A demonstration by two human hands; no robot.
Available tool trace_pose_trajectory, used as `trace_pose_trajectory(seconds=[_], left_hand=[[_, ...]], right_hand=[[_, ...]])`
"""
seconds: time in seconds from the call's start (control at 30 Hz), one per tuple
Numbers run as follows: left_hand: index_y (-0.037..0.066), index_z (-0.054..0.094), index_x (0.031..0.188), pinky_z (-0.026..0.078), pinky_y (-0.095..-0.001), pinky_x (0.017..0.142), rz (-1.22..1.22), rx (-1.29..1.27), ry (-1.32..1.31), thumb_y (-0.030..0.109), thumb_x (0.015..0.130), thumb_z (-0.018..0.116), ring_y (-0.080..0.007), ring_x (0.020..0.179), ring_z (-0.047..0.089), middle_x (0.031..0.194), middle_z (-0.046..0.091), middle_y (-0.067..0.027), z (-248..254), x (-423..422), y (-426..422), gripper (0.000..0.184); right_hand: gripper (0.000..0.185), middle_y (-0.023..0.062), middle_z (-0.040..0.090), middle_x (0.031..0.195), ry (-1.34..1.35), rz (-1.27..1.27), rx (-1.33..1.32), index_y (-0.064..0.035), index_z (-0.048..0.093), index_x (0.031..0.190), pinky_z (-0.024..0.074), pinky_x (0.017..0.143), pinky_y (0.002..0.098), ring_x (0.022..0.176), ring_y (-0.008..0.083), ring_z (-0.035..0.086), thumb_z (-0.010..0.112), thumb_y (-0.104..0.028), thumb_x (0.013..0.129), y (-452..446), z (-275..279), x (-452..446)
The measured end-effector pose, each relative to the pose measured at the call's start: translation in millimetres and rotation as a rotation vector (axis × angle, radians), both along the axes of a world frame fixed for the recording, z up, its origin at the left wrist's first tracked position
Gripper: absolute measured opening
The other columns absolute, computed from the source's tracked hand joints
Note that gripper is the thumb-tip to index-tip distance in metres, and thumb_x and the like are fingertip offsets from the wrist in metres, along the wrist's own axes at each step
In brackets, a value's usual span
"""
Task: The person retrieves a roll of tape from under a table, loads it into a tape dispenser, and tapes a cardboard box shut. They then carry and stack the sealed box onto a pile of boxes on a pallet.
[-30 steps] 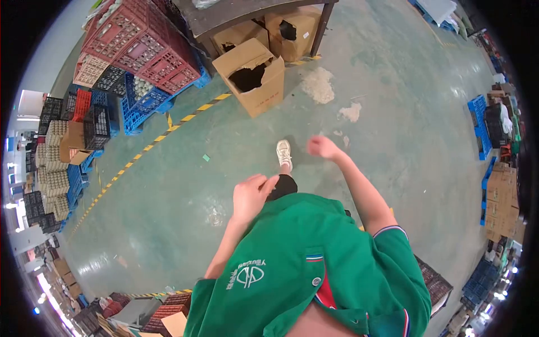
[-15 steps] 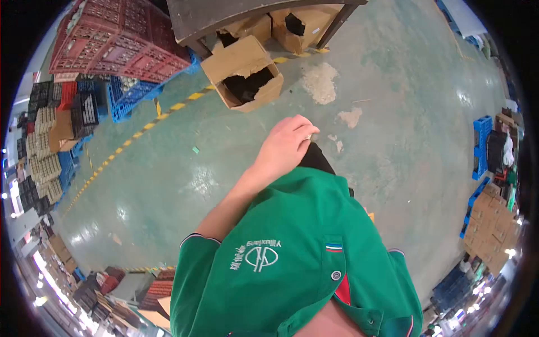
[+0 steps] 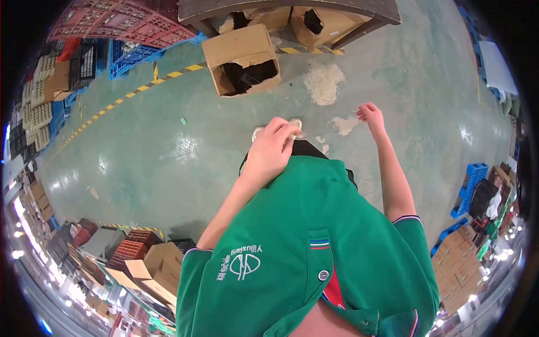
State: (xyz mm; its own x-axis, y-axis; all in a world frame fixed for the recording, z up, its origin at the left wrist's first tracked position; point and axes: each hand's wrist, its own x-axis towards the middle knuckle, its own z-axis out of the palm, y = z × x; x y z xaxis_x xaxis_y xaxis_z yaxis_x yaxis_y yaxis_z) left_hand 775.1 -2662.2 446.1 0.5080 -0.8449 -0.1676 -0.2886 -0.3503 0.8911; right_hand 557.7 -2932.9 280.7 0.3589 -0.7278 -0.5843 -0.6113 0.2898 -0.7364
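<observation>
My left hand hangs in front of my body at the hem of the green shirt. Its fingers are loosely bent, the thumb stands apart from them, and no held object shows. Behind the fingertips a light shoe is partly visible. My right hand is stretched forward over the floor, right of the shoes, with loosely curled fingers slightly apart. I see nothing gripped in it. The nearest thing ahead is a torn cardboard box with a dark opening.
A dark table stands ahead, with more torn boxes beneath. Yellow-black tape crosses the green floor. Red crates rise at front left. A blue pallet and stacked cartons line the right side.
My right hand has come into sight on the right. The left hand has shifted slightly left and lower in view. The table and box sit higher, and shoes now show.
</observation>
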Motion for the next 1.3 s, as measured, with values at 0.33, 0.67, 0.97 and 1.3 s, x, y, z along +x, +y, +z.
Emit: trace_pose_trajectory(seconds=[0.33,0.67,0.97,1.3], left_hand=[[0.004,0.064,0.079,0.044,-0.0314,0.058,0.006,0.027,-0.064,0.013,0.081,0.060,-0.0223,0.064,0.057,0.073,0.058,-0.0062,-13.3,15.3,6.3,0.010],[0.005,0.059,0.083,0.046,-0.0370,0.064,-0.059,-0.119,0.020,0.006,0.078,0.056,-0.0271,0.074,0.057,0.078,0.057,-0.0079,-31.1,75.9,2.4,0.007],[0.008,0.060,0.081,0.047,-0.0366,0.061,-0.011,-0.199,-0.117,0.007,0.077,0.059,-0.0258,0.072,0.057,0.074,0.055,-0.0060,-35.4,106.8,26.7,0.004],[0.010,0.062,0.083,0.047,-0.0352,0.055,0.143,-0.163,-0.245,0.012,0.078,0.062,-0.0246,0.066,0.060,0.069,0.060,-0.0050,-34.7,107.6,29.8,0.005]], right_hand=[[0.022,0.0116,0.066,0.077,0.397,0.597,0.222,-0.0009,0.063,0.084,0.0493,0.065,0.0330,0.067,0.0217,0.063,0.057,-0.021,0.077,76.9,-60.5,-33.3],[0.024,0.0113,0.067,0.083,0.504,0.279,0.052,-0.0056,0.066,0.089,0.0491,0.070,0.0335,0.079,0.0228,0.064,0.060,-0.026,0.077,112.3,-64.2,-48.1],[0.027,0.0125,0.066,0.084,0.532,0.423,-0.024,-0.0079,0.065,0.089,0.0487,0.071,0.0351,0.082,0.0249,0.064,0.059,-0.030,0.076,102.1,-46.0,30.1],[0.028,0.0116,0.066,0.084,0.389,0.584,-0.008,-0.0070,0.064,0.089,0.0484,0.072,0.0353,0.082,0.0231,0.064,0.061,-0.029,0.071,63.4,-73.0,74.5]])
